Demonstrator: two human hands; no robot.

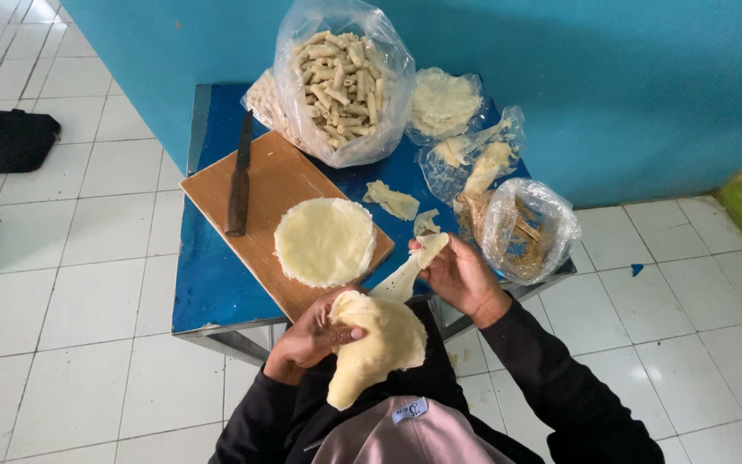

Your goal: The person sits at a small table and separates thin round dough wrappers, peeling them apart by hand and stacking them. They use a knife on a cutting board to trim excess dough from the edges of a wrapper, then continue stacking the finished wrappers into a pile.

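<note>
Closest in, a pale sheet of dough (378, 346) droops over the person's lap, below the desk's near edge. Their left hand (313, 335) is curled shut around its upper fold, thumb laid on top. From that sheet a thin strip of dough (412, 266) stretches up and right to the right hand (461, 273), whose fingertips pinch its far end just above the near edge of the desk (208, 283).

On the blue desk, a wooden cutting board (278, 185) lies at an angle, its lower corner reaching the near edge. A round stack of dough wrappers (325, 241) sits on the board's near half, and a dark knife (239, 176) lies along its left side. Bare blue top runs down the left edge and near-left corner.

A big clear bag of rolled pieces (339, 82) stands at the far edge against the teal wall. Smaller plastic bags (530, 228) crowd the right edge, with dough scraps (392, 200) between them and the board. White floor tiles lie open to the left and right of the desk.
</note>
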